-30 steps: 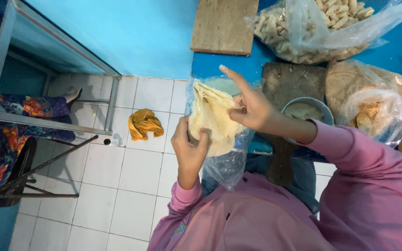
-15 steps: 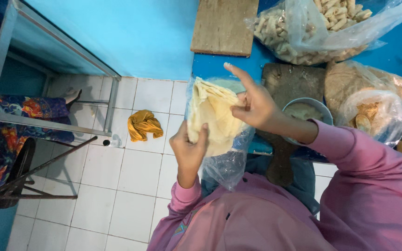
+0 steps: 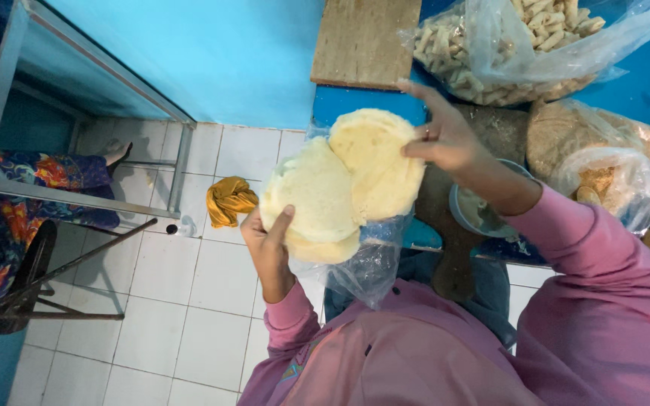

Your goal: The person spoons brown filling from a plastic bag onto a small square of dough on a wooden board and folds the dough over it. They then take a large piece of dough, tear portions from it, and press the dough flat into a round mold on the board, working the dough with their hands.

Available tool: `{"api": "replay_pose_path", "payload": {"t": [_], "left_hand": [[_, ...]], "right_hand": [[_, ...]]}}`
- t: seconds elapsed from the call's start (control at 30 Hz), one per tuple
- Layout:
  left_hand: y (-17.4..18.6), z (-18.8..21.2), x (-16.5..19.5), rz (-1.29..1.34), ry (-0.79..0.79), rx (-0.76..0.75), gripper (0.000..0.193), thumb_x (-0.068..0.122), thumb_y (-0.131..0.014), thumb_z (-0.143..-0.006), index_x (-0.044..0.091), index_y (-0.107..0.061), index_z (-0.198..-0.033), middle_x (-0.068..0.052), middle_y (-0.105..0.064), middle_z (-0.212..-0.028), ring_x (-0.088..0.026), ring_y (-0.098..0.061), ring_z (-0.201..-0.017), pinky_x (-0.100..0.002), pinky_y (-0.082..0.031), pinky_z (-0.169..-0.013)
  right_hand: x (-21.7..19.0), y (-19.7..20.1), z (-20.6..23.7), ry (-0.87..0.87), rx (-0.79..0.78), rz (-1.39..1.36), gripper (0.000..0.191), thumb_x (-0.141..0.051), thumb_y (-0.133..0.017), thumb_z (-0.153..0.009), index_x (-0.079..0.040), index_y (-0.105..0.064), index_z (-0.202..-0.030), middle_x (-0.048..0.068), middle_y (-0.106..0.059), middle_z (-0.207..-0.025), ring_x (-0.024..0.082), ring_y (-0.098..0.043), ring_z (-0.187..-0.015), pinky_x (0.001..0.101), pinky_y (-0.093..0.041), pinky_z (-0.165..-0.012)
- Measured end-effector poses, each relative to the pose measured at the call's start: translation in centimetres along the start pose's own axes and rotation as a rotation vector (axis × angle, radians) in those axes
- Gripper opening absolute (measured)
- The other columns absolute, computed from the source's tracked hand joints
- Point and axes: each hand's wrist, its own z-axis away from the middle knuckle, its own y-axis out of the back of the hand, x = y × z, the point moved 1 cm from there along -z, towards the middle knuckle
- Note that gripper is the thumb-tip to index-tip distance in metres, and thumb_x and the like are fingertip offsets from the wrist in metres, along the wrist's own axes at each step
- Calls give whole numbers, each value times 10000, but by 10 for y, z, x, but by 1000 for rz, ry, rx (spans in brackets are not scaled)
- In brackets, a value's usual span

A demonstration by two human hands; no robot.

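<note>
Two bare hands were engaged with a stack of pale round wrappers (image 3: 317,199) held above a clear plastic bag (image 3: 370,263) at the centre of the view. The left hand (image 3: 268,252), at seven o'clock of the stack, was closed on its lower edge, thumb pressed flat on the top face and fingers hidden beneath, apparently to support the stack from below. The right hand (image 3: 441,139), at two o'clock, gripped one wrapper sheet (image 3: 378,162) by its far rim, fingers on the edge and the forefinger extended; the sheet stood peeled partly away yet overlapped the stack on its left side, a hold that seemed suited to parting thin sheets without tearing. The bag hung slack under the stack, touching it, likely as its cover. Behind, at three o'clock, a dark wooden board (image 3: 453,248) and a small bowl (image 3: 475,214) lay on a blue table (image 3: 641,83). At twelve o'clock rested a lighter wooden board (image 3: 362,37); at one o'clock, a large bag of pale sticks (image 3: 520,53); at three o'clock, further bags of crumbs (image 3: 603,158). On the white tiled floor (image 3: 189,301), at nine o'clock, lay a yellow cloth (image 3: 229,201) beside a metal frame (image 3: 84,195).
</note>
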Motion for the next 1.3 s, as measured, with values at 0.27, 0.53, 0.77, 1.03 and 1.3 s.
{"api": "replay_pose_path", "payload": {"t": [0.27,0.53,0.77,1.03,1.3], "left_hand": [[30,-1,15,168,-108,174,278,0,-687,-859,-105,-682,-1117,-148,-742,-1041,-182,-713,-885,-312,-571,-842],[53,16,39,-65,-382,326,217,2,-729,-924,-113,-675,-1100,-129,-718,-1017,-148,-665,-871,-282,-548,-824],[44,25,36,-100,-323,288,202,-8,-736,-933,-115,-686,-1098,-108,-718,-990,-123,-628,-843,-248,-493,-803],[32,37,33,103,-173,-171,242,55,-786,-813,-107,-723,-981,-103,-722,-851,-146,-638,-753,-275,-490,-717],[-51,15,11,-140,195,-764,235,95,-845,-906,-74,-765,-1048,-130,-718,-896,-136,-630,-798,-299,-491,-702]], "right_hand": [[-15,24,6,50,163,52,894,75,-666,-828,-92,-371,-1656,60,-667,-866,119,-634,-752,243,-469,-656],[3,24,0,116,21,-58,921,81,-667,-855,-95,-267,-1666,102,-727,-1021,149,-707,-879,246,-540,-746],[27,5,-22,-96,-21,483,1019,-70,-757,-823,-141,-137,-1628,218,-694,-1087,258,-716,-858,382,-562,-741],[-29,-8,49,49,-272,340,1122,-270,-815,-833,-158,-76,-1669,189,-545,-1528,286,-540,-1418,412,-422,-1172],[-45,-30,95,49,-92,65,1062,-150,-881,-699,-84,-346,-1615,98,-399,-1657,184,-442,-1453,379,-374,-1187]]}}
